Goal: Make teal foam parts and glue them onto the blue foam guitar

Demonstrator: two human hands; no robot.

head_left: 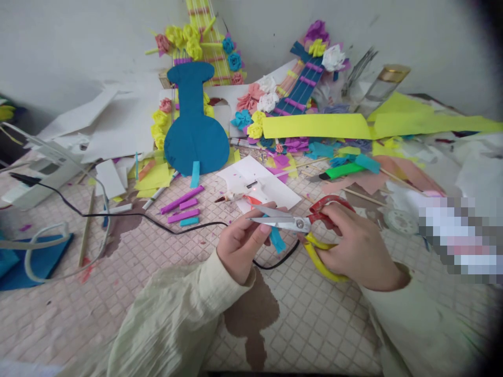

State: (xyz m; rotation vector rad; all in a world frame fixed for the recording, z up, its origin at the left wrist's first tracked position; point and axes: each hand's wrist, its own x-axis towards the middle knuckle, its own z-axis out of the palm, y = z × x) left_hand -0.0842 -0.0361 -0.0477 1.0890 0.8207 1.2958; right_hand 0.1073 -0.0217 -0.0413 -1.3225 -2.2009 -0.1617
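1. Our left hand (240,248) has its fingers nearly closed, thumb and forefinger together on a small blue strip (277,241), above the counter (310,330).
2. Our right hand (359,248) has its fingers curled round the red and yellow handles of the scissors (299,224). The blades stand partly open, pointing at our left hand, and cross in front of the strip.
3. Just beyond the blades, we see a glue gun (255,199) on white paper (281,195).
4. To the left of it lie purple rolls (183,215); a black cord (129,214) runs below them.
5. Farther back, we have a blue cutout (198,144) upright and a yellow band (314,126) to its right.
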